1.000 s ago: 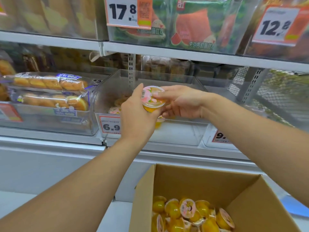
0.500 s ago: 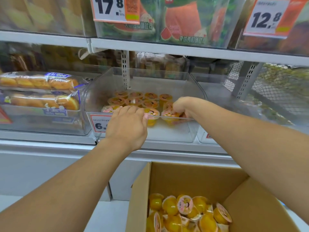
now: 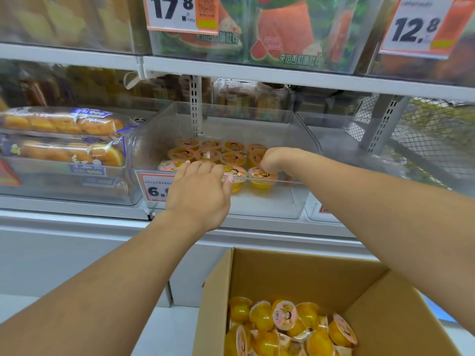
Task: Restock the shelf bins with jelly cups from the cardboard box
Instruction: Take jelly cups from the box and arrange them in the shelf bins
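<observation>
Clear plastic shelf bin (image 3: 295, 201), middle shelf: rows of orange jelly cups with pink cartoon lids (image 3: 209, 152) at back and front edge.
Left hand (image 3: 199, 187): fingers extended over the bin's front wall, tips touching front-row cup lids; grip open, nothing held.
Right hand (image 3: 272, 159): fingers curled down among the cups at right; cannot tell whether the grip holds one.
Brown cardboard box (image 3: 385, 319), below the shelf: loose yellow jelly cups (image 3: 285, 327) heaped inside.
Neighbouring bin, left: wrapped bread loaves (image 3: 64, 124).
</observation>
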